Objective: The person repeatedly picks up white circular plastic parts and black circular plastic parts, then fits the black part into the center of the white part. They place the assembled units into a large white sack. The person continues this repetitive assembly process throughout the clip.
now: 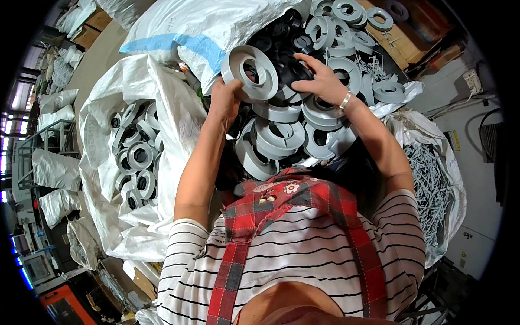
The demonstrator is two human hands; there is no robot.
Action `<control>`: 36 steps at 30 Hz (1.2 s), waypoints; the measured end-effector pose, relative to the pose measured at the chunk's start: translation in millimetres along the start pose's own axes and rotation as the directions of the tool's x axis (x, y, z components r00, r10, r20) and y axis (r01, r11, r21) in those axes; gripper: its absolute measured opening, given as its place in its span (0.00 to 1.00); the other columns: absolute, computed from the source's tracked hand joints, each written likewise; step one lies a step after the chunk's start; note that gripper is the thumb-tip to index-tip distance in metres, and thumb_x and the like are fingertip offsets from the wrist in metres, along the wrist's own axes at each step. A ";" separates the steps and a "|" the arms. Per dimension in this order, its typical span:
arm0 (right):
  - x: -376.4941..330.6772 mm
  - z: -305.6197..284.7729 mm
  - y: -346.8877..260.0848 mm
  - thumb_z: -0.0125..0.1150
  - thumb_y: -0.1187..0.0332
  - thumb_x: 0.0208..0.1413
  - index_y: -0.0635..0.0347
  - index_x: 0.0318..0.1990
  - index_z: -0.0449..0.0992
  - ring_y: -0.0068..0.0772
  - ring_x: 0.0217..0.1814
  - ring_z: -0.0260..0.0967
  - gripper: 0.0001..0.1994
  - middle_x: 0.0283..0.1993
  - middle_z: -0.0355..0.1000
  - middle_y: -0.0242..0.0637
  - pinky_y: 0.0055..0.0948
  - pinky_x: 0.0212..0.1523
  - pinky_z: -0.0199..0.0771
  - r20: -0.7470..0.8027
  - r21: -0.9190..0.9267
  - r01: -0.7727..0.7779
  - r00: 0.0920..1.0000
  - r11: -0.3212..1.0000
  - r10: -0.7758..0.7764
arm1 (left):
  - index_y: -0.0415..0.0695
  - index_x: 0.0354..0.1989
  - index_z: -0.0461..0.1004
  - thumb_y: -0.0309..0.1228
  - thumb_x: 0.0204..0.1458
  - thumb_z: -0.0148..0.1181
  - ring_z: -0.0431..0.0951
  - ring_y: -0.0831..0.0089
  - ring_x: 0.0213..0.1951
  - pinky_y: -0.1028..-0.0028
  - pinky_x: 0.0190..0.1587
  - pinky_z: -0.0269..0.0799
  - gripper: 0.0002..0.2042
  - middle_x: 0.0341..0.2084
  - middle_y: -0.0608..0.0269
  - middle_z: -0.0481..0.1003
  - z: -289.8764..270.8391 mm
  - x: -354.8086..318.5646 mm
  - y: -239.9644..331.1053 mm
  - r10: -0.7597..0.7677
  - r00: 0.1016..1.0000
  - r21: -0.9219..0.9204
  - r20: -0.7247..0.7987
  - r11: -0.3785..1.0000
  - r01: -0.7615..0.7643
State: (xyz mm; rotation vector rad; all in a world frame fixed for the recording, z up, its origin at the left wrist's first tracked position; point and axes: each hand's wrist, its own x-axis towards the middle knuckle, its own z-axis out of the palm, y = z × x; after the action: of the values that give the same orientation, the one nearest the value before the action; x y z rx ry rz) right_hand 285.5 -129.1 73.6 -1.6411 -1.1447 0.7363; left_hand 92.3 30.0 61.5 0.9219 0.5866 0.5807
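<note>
My left hand is closed on the rim of a grey plastic ring, which is tilted up with its stepped round opening showing. Close to its right, my right hand grips a black plastic ring between thumb and fingers. The two parts are near each other; whether they touch I cannot tell. Below both hands lies a heap of loose grey rings. Behind them, a pile of black rings spills out beside a white sack with a blue stripe.
At left, an open white sack holds grey rings with black inserts. More grey rings and thin plastic sprues lie at the far right. Another sack on the right is full of sprues. A socket box and cables stand beyond.
</note>
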 end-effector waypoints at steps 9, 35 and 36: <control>11.4 66.5 -19.1 0.70 0.62 0.31 0.68 0.53 0.57 0.53 0.53 0.59 0.39 0.50 0.59 0.52 0.36 0.53 0.63 0.218 -0.468 0.323 0.944 0.823 -0.247 | 0.34 0.46 0.66 0.23 0.44 0.51 0.75 0.68 0.39 0.64 0.46 0.70 0.17 0.39 0.58 0.73 -13.5 -64.9 -0.1 -0.055 0.988 0.081 0.143 0.996 0.044; 92.1 34.4 43.2 0.57 0.59 0.49 0.61 0.37 0.73 0.43 0.45 0.70 0.15 0.38 0.73 0.42 0.34 0.41 0.73 0.127 -0.750 0.241 0.966 0.616 -0.223 | 0.30 0.59 0.55 0.32 0.44 0.64 0.64 0.62 0.56 0.69 0.59 0.55 0.35 0.53 0.44 0.64 -40.8 -67.9 52.7 0.767 0.580 0.944 0.274 -0.100 -0.315; 113.2 12.4 65.6 0.57 0.64 0.47 0.59 0.40 0.72 0.42 0.51 0.66 0.13 0.42 0.71 0.40 0.35 0.44 0.71 0.121 -0.851 0.207 0.971 0.482 -0.204 | 0.29 0.61 0.51 0.34 0.42 0.66 0.58 0.59 0.61 0.69 0.62 0.49 0.41 0.57 0.41 0.59 -39.3 -61.5 55.3 0.796 0.562 0.958 0.224 -0.075 -0.276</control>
State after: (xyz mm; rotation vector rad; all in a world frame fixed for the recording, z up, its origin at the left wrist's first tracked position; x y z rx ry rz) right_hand 339.7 -25.7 13.2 -2.2303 -1.8583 -0.0846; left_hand 10.9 36.4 103.1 2.4537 1.0029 1.3096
